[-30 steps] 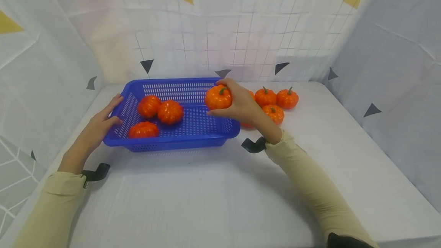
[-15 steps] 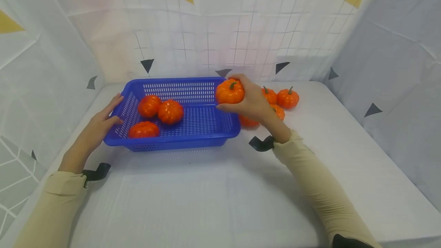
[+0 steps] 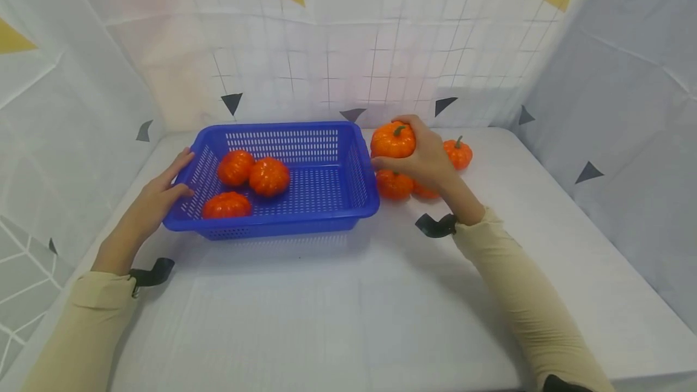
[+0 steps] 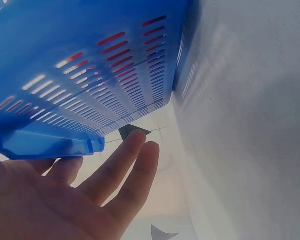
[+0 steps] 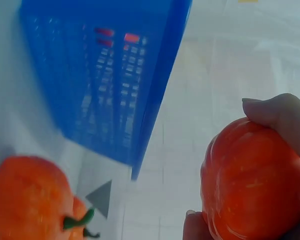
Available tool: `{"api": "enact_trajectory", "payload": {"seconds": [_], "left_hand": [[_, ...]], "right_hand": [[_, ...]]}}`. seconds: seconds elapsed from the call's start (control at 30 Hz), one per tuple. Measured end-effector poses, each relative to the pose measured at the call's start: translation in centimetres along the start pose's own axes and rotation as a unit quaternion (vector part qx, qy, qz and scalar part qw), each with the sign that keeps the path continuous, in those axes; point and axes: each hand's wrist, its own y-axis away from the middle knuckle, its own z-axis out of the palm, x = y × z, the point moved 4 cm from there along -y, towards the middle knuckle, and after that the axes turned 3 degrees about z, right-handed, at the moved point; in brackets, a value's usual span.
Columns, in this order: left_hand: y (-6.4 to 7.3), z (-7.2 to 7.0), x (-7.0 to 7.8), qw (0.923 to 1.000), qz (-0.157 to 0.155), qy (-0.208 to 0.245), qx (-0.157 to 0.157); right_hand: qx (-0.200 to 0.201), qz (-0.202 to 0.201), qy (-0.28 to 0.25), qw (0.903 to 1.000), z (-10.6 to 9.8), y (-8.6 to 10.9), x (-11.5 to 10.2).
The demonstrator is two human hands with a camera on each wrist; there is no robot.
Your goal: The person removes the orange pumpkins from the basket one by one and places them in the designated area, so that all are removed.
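Observation:
My right hand [image 3: 430, 159] holds a small orange pumpkin [image 3: 389, 141] with a green stem, just off the right end of a blue plastic basket [image 3: 294, 220]. Thumb and fingers wrap the pumpkin from opposite sides, as the right wrist view also shows with the held pumpkin [image 5: 252, 180]. At the basket's left end, my left hand [image 3: 149, 204] rests on the rim with fingers extended. In the left wrist view, two straight fingers of the left hand [image 4: 97, 200] show beside the slotted basket wall [image 4: 135, 65]; the other fingertips are partly hidden by the rim. Inside the basket lie three orange-red pumpkins [image 3: 269, 177].
Beneath and behind the right hand, more pumpkins stand on the white table: one near the basket [image 3: 394, 185], one partly hidden pumpkin [image 3: 426, 191] and one farther right [image 3: 458, 154]. White patterned cloth [image 3: 348, 35] encloses the back and sides.
My right hand has carried the pumpkin rightward and slightly up, from over the basket's right end to outside it, above the other pumpkins. The left hand and basket have not moved.

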Motion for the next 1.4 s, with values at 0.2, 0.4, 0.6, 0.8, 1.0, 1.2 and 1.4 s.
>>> {"api": "enact_trajectory", "payload": {"seconds": [0.2, 0.4, 0.6, 0.8, 1.0, 1.2, 1.4], "left_hand": [[0.0, -0.1, -0.2, 1.0000, 0.004, 0.000, -0.001], [-0.1, -0.1, -0.3, 0.9999, 0.013, 0.004, -0.001], [-0.1, -0.2, -0.2, 1.0000, 0.008, 0.005, -0.002], [-0.1, -0.2, -0.1, 1.0000, -0.001, 0.005, 0.000], [-0.1, -0.3, -0.1, 1.0000, 0.003, 0.006, -0.002], [-0.3, -0.1, -0.2, 1.0000, 0.000, 0.007, -0.005], [-0.3, -0.1, -0.4, 0.9999, 0.005, 0.009, -0.006]], "right_hand": [[0.019, 0.017, 0.019, 0.9995, -2.0, -0.4, 1.6], [0.004, 0.034, 0.015, 0.9993, -4.2, -1.0, 3.7], [-0.008, 0.038, 0.020, 0.9991, -5.6, -1.4, 5.8], [-0.023, 0.025, 0.014, 0.9993, -6.4, -1.7, 7.7], [-0.040, 0.031, 0.004, 0.9987, -7.2, -1.9, 10.0], [-0.050, 0.050, 0.007, 0.9975, -8.1, -1.6, 12.3], [-0.064, 0.055, -0.025, 0.9961, -8.5, -1.5, 14.5]]}}
